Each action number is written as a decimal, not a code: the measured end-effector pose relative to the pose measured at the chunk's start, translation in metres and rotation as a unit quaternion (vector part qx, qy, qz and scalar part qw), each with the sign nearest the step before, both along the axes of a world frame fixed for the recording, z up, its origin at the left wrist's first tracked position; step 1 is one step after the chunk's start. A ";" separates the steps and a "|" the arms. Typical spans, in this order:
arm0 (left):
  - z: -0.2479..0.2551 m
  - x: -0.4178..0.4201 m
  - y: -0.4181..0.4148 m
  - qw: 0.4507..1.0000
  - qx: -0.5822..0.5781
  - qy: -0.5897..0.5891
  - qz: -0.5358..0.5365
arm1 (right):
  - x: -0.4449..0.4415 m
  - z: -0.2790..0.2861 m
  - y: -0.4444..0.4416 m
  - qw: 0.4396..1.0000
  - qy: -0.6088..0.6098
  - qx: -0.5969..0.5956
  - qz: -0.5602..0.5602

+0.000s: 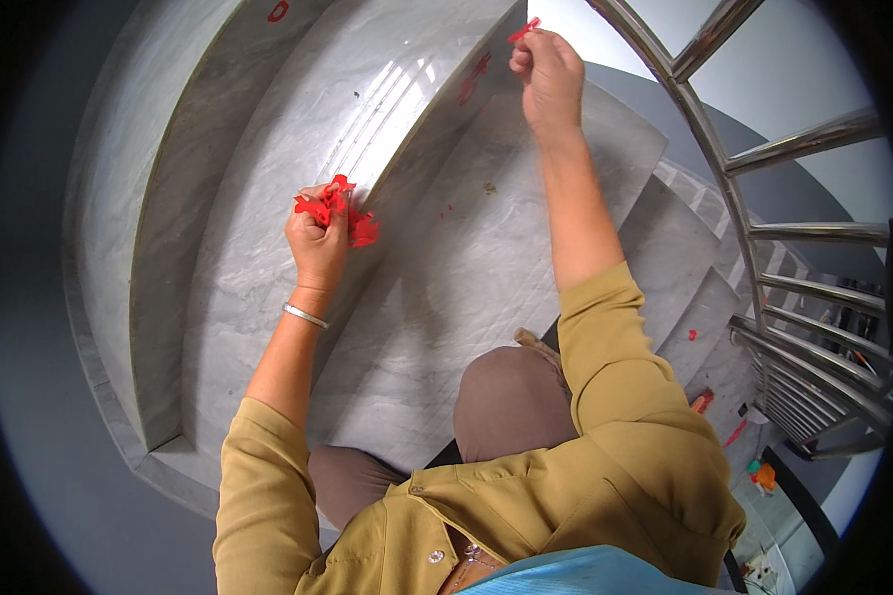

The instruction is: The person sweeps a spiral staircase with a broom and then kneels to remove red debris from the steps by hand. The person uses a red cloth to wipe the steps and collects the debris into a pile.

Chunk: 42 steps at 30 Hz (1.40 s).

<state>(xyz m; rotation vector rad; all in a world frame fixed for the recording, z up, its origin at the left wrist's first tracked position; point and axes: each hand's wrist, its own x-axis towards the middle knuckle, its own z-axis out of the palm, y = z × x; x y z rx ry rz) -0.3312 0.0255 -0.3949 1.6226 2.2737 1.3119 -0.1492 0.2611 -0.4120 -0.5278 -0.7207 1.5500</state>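
Observation:
My left hand (316, 242), with a silver bangle at the wrist, is closed around a crumpled bunch of red scraps (363, 229), thin like paper or film. It is over the edge of a grey marble stair tread (268, 171). Farther up, my right hand (556, 82) pinches a small red strip (524, 30) between thumb and fingers, near the outer end of the same step. Whether that strip touches the stone I cannot tell. On the riser beside it is a red patch (475, 78) with an uneven outline.
Another red mark (277, 11) is on the higher riser. A stainless steel railing (703, 115) borders the stairs on the right. Beside my knee lies the end of a wooden stick (536, 343). Red bits (692, 335) and an orange-and-green item (763, 474) lie lower down.

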 end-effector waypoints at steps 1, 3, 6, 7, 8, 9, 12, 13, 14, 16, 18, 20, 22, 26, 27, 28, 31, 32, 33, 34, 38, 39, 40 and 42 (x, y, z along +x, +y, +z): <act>0.002 0.002 0.001 1.000 -0.002 -0.005 0.000 | 0.008 0.003 0.001 1.000 -0.003 0.009 -0.008; 0.003 0.003 0.004 1.000 0.000 -0.019 -0.001 | 0.016 -0.026 0.011 0.995 -0.094 -0.037 0.023; -0.002 0.000 0.002 1.000 0.002 -0.029 -0.006 | 0.008 -0.054 0.007 0.980 -0.161 -0.107 0.053; -0.001 -0.001 0.000 1.000 0.001 -0.018 -0.010 | 0.003 -0.048 -0.006 0.979 -0.176 -0.076 0.072; -0.001 -0.002 -0.002 1.000 0.000 -0.007 -0.014 | -0.001 -0.043 -0.021 0.977 -0.190 -0.044 0.090; 0.001 -0.001 -0.002 1.000 -0.002 0.002 -0.025 | -0.005 -0.033 -0.037 0.973 -0.203 -0.010 0.109; 0.011 0.008 0.000 0.999 -0.005 0.025 -0.038 | -0.022 -0.003 -0.091 0.909 -0.345 0.144 0.183; 0.014 0.013 0.003 0.999 0.002 0.025 -0.036 | -0.026 0.008 -0.104 0.891 -0.375 0.171 0.192; 0.017 0.014 0.003 0.999 0.009 0.025 -0.035 | -0.032 0.009 -0.113 0.879 -0.381 0.218 0.186; 0.018 0.013 0.001 0.997 -0.047 0.053 -0.044 | -0.040 0.018 -0.126 0.852 -0.400 0.291 0.169; 0.021 0.012 0.000 0.993 -0.075 0.061 -0.063 | -0.046 0.025 -0.135 0.825 -0.425 0.336 0.159; 0.015 0.006 -0.002 0.994 -0.061 0.067 -0.064 | -0.052 0.024 -0.141 0.808 -0.446 0.354 0.151; 0.011 0.004 -0.002 0.996 -0.043 0.048 -0.057 | -0.046 0.026 -0.139 0.856 -0.373 0.324 0.151; 0.010 0.005 0.002 0.998 0.009 0.034 -0.044 | -0.028 -0.004 -0.094 0.977 -0.176 -0.030 0.120; 0.010 0.006 0.003 0.998 0.025 0.046 -0.045 | -0.023 -0.022 -0.075 0.976 -0.167 -0.107 0.089; 0.011 0.008 0.002 0.999 0.003 0.018 -0.028 | -0.019 -0.033 -0.060 0.974 -0.154 -0.148 0.076; 0.010 0.008 0.003 1.000 0.017 0.014 -0.021 | -0.020 -0.039 -0.030 0.966 -0.144 -0.205 0.062; 0.008 0.007 0.003 0.999 0.017 0.017 -0.023 | -0.021 -0.039 -0.023 0.965 -0.145 -0.212 0.060; 0.007 0.005 0.003 0.999 0.014 0.019 -0.022 | -0.024 -0.036 -0.018 0.961 -0.173 -0.203 0.071; 0.006 0.003 0.002 1.000 0.010 0.021 -0.021 | -0.025 -0.034 -0.013 0.957 -0.200 -0.193 0.082; 0.007 0.004 0.002 0.999 -0.034 0.018 -0.030 | -0.026 -0.039 0.001 0.963 -0.187 -0.175 0.087; 0.008 0.005 0.001 0.999 -0.026 0.017 -0.029 | -0.027 -0.039 0.001 0.960 -0.177 -0.197 0.090; 0.008 0.005 0.001 0.999 -0.018 0.016 -0.027 | -0.027 -0.039 0.001 0.957 -0.166 -0.219 0.093; 0.009 0.006 0.001 1.000 -0.007 0.013 -0.022 | -0.027 -0.042 0.004 0.957 -0.136 -0.237 0.100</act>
